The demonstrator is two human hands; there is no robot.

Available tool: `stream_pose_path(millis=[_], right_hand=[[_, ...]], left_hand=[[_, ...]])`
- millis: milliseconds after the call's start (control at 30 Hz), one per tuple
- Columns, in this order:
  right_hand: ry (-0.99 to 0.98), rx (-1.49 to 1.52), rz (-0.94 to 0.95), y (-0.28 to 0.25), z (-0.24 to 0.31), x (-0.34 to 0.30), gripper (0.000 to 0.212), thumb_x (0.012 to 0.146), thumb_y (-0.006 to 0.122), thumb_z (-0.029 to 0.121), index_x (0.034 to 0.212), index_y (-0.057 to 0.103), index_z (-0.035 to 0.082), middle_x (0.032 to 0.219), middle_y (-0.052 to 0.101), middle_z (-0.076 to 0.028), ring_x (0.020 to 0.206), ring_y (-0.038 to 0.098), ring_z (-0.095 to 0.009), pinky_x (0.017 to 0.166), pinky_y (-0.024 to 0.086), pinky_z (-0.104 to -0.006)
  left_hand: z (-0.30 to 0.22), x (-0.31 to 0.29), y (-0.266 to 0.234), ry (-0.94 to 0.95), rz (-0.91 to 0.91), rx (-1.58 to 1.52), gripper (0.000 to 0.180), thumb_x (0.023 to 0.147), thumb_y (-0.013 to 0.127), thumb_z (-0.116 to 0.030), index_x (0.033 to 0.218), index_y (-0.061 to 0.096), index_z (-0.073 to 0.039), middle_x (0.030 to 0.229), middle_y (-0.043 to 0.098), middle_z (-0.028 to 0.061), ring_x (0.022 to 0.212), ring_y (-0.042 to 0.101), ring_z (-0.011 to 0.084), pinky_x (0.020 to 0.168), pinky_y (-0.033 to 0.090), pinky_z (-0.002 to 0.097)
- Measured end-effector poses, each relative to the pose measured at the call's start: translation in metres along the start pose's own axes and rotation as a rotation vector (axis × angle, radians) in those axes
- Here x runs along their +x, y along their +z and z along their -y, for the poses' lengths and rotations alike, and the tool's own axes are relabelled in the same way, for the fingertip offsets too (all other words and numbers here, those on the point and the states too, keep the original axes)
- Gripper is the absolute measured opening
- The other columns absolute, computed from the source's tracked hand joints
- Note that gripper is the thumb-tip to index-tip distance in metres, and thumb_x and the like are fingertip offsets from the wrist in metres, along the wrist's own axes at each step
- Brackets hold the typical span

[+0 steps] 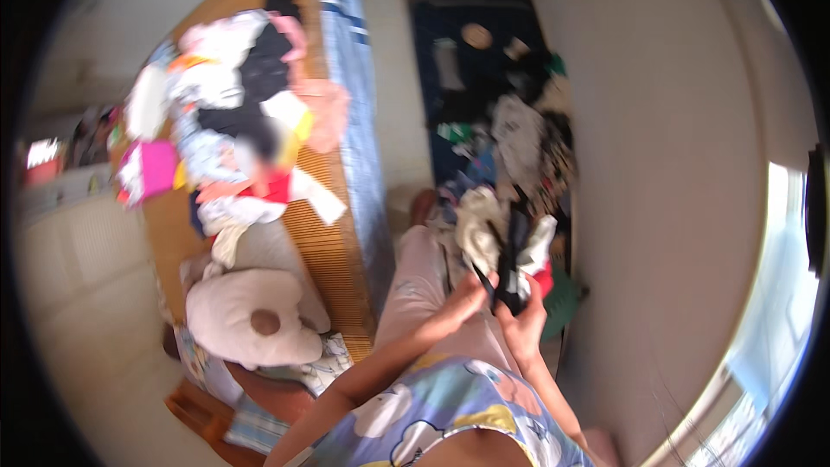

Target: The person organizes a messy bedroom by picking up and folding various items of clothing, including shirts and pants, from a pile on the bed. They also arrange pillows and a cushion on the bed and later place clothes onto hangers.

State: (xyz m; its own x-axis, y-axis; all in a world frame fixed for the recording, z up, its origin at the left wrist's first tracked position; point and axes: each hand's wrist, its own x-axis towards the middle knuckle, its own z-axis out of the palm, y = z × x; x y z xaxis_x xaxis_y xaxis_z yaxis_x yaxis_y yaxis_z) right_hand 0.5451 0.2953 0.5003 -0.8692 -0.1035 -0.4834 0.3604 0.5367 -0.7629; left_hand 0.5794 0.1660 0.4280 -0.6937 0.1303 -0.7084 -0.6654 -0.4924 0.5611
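The person's two hands sit near each other: left hand (469,291) and right hand (525,316) both pinch one black item (515,246), kind unclear, its long axis running from six towards twelve o'clock, slightly blurred. One clothes pile (517,134) lies at twelve, one clothes heap (229,78) at ten, one cushion (233,307) at nine.

Bed (324,246) w/ clothes (229,121); pillow (229,316)
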Motion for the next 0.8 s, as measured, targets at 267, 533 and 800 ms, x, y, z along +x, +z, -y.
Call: stream_pose_path(millis=[267,533,800], right_hand=[[-0.245,0.328,0.715,-0.002,0.075,0.024,0.069,0.075,0.06,-0.01,0.137,0.033,-0.001,0.114,0.051,-0.005,0.102,0.051,-0.013,0.086,0.044,-0.0259],[-0.612,0.34,0.973,0.103,0.236,0.041,0.029,0.087,0.052,-0.006,0.115,0.054,-0.001,0.101,0.064,-0.01,0.083,0.06,-0.013,0.074,0.049,-0.026],[-0.597,0.27,1.056,0.246,0.339,0.055,0.034,0.082,0.053,-0.006,0.115,0.052,0.001,0.098,0.064,-0.005,0.077,0.061,-0.01,0.071,0.049,-0.0247]], left_hand=[[-0.113,-0.061,-0.023,0.373,-0.236,0.353,0.075,0.058,0.08,-0.025,0.121,0.049,0.002,0.106,0.06,0.0153,0.102,0.058,0.0252,0.088,0.044,0.0322],[-0.242,-0.199,-0.137,0.505,-0.38,0.138,0.07,0.053,0.08,-0.026,0.112,0.054,0.002,0.098,0.062,0.0111,0.088,0.058,0.0182,0.081,0.045,0.0314],[-0.365,-0.34,-0.358,0.631,-0.983,0.322,0.064,0.055,0.077,-0.023,0.11,0.055,0.001,0.093,0.062,0.0078,0.087,0.059,0.0216,0.077,0.048,0.0318]])
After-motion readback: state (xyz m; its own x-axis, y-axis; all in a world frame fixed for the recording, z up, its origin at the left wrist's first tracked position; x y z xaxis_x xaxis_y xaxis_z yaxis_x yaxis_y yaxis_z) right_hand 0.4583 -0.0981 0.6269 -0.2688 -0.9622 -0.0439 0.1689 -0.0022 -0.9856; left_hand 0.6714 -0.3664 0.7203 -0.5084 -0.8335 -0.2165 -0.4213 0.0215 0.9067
